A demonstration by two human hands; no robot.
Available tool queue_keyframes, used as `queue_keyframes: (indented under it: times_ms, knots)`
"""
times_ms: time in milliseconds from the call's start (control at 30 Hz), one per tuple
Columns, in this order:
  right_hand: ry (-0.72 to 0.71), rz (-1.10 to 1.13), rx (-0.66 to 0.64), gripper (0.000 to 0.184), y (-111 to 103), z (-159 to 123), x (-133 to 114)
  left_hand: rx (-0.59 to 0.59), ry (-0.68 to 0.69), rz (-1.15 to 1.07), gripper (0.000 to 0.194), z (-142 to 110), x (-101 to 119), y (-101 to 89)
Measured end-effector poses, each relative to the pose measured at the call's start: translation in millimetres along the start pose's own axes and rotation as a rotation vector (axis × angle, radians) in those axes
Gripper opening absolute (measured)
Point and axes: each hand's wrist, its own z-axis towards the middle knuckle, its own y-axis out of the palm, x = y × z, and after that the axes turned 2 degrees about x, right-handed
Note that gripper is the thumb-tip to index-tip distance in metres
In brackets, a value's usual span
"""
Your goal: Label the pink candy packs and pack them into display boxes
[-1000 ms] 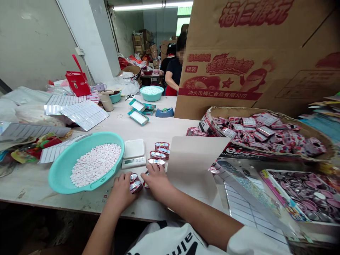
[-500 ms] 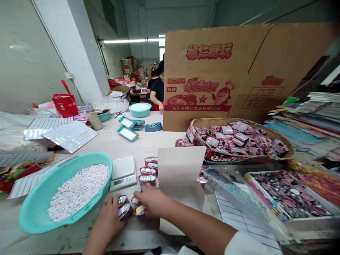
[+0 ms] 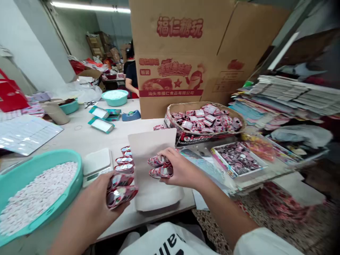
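Note:
My left hand (image 3: 92,203) is closed around two small red-patterned oval tins (image 3: 120,193) with shiny tops, left of an open white carton (image 3: 156,194). In my right hand (image 3: 180,168) are two more such tins (image 3: 160,166), gripped at their right ends, tilted sideways over the carton. The carton's flap (image 3: 151,141) stands up behind them. Several oval tins (image 3: 124,166) stand on the table between the flap and a white scale (image 3: 97,164). Left of the scale sits a turquoise basin (image 3: 74,159) of small white pieces.
A low cardboard box (image 3: 212,136) heaped with red-patterned tins stands behind the carton. A tray (image 3: 261,163) of round pinkish metal pieces lies to the right. At the back are a large brown carton (image 3: 170,46), a tape dispenser (image 3: 131,115) and another person (image 3: 131,78).
Both hands have lifted tins off the table. My right hand has carried its pair rightward over the white carton. The view has swung right and down.

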Motion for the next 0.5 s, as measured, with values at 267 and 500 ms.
queue_keyframes:
  times_ms: [267,500]
  knots:
    - [0.087,-0.157,-0.088,0.074,16.0,-5.8,57.5,-0.254,0.295,0.340,0.045,83.1,30.1,75.8]
    - [0.007,-0.418,-0.136,0.060,39.4,10.5,62.8,-0.270,0.248,0.406,0.056,91.0,12.6,98.5]
